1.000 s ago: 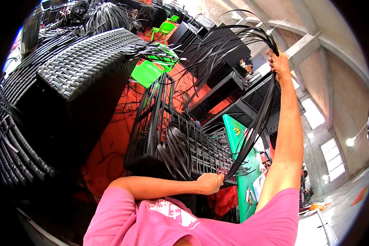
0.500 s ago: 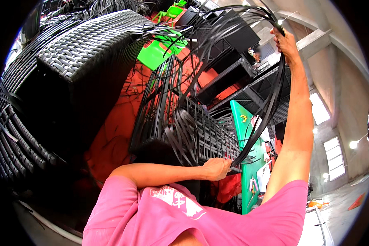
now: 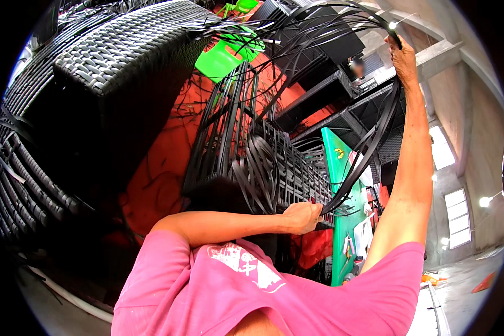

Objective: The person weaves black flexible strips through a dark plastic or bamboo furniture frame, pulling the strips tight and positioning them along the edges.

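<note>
Raised high at the upper right, my right hand (image 3: 403, 59) is closed round a bundle of dark plastic weaving strips (image 3: 383, 123). From that hand the strips sag down in a curve to my left hand, and more strands fan out leftward across the top. My left hand (image 3: 303, 217) is closed on the lower part of the bundle, in front of my chest. Just behind it stands a partly woven dark frame (image 3: 299, 173), with loops of loose strips (image 3: 260, 159) hanging on its left side. The finger grip of my left hand is partly hidden.
On the left stands a large woven dark furniture piece (image 3: 129, 42). Green plastic chairs (image 3: 218, 60) and strip scraps lie beyond, over a red floor (image 3: 165, 140). A green board (image 3: 341, 224) with small tools is at right. A person (image 3: 357, 70) is far back.
My right hand has moved slightly right with the strips. My left hand has risen a little, still closed on the bundle. The whole view has shifted slightly.
</note>
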`<control>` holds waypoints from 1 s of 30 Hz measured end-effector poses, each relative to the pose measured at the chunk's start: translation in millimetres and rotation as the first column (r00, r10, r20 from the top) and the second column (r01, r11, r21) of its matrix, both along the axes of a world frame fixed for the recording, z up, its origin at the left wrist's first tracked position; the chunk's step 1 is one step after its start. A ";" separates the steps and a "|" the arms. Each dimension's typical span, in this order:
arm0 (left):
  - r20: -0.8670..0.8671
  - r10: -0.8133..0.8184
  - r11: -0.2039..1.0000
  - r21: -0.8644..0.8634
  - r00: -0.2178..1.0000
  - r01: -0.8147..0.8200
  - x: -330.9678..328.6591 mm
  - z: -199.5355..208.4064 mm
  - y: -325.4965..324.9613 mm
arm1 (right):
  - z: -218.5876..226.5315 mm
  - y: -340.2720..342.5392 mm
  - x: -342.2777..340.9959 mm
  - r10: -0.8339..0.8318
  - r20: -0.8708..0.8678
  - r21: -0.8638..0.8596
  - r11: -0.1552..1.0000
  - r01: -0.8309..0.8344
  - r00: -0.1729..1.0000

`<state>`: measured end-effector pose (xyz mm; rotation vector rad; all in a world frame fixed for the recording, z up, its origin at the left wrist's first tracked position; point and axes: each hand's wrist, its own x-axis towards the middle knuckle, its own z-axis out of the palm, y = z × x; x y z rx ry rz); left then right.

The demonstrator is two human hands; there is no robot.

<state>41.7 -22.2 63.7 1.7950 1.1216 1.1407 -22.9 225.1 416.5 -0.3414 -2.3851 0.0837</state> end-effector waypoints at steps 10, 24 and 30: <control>0.062 0.061 0.998 -0.006 0.996 -0.061 -0.1 1.3 7.0 | 10.3 34.7 44.5 -0.094 -0.065 0.088 0.991 0.099 0.993; 0.059 -0.034 0.995 -0.096 0.998 0.039 -12.9 3.5 2.7 | -35.1 4.5 53.7 -0.106 -0.238 0.554 0.802 0.225 0.965; 0.025 -0.025 0.995 -0.101 0.999 0.028 -10.9 -0.5 7.5 | -40.7 -15.5 53.9 -0.085 -0.272 0.483 0.849 0.213 0.959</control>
